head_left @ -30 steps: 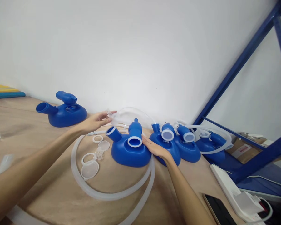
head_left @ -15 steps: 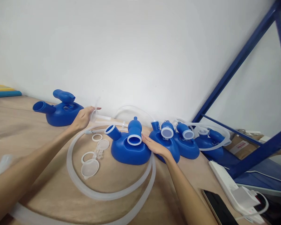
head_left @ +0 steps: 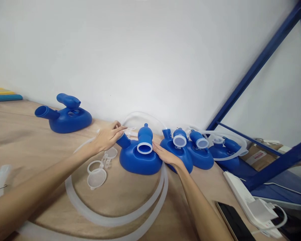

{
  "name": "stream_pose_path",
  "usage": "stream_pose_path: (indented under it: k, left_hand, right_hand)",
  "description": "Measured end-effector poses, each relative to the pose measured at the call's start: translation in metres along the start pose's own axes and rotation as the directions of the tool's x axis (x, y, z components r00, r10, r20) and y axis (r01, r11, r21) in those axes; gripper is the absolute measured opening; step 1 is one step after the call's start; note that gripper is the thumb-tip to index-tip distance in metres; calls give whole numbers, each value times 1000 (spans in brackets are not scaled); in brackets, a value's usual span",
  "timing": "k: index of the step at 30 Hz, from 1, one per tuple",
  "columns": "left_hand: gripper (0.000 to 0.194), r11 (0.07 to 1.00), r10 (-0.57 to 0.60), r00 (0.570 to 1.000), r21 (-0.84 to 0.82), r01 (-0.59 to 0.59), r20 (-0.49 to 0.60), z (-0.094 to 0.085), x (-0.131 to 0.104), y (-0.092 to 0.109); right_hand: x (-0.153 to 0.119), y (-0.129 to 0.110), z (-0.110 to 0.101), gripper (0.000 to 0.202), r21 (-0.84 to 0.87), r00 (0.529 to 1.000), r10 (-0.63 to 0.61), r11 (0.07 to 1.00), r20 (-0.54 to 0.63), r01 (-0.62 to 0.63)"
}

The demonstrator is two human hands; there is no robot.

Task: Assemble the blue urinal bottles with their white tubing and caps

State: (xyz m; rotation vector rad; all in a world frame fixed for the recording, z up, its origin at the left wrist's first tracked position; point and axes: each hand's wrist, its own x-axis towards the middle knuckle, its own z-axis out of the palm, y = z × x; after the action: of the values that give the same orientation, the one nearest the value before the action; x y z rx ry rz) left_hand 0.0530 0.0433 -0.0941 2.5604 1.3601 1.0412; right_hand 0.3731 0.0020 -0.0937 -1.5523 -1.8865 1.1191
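A blue plastic urinal bottle [head_left: 140, 161] stands on the table in the middle of the head view. Its left spout [head_left: 123, 141] tilts up to the left, and a second, white-rimmed mouth faces me. My left hand [head_left: 110, 135] is at the left spout, fingers bent over its opening, with a clear plastic cap partly hidden in them. Palm flat, my right hand [head_left: 165, 155] rests with straight fingers against the bottle's right side. Clear lids with rings [head_left: 96, 178] lie left of the bottle. A long translucent hose [head_left: 110, 221] loops in front of it.
Several finished-looking blue bottles [head_left: 199, 160] with hoses stand to the right. One more blue bottle [head_left: 70, 121] is at the far left. A phone [head_left: 234, 217], a white power strip [head_left: 245, 197] and a blue metal frame [head_left: 261, 57] border the right side.
My left hand has moved right, bringing the clear cap from beside the far-left bottle to the middle bottle's spout. The hose loop has shifted slightly. My right hand stays against the bottle.
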Motion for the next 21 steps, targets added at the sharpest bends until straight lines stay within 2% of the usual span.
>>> stream_pose_path:
  k: [4,8,14,19,21]
  left_hand:
    - [67,992,90,996,-84,-90,-11,6,-2,-3]
    - [77,997,57,998,-48,-55,39,5,1,-1]
    - [48,992,125,986,-15,-124,114,3,9,6]
    - [34,970,204,971,-158,-184,126,6,16,0]
    - [35,956,222,970,-217,-196,101,11,17,-2]
  right_hand:
    - [0,1,1,111,7,1000,-3,1000,0,3]
    - [-3,0,1,113,43,1000,-9,999,1,9]
    - [-9,-8,-2,95,67,993,-76,995,86,70]
    - [-12,-8,-2,96,39,994,-77,997,82,74]
    - [-13,-8,-3,93,13,995,-61,998,75,60]
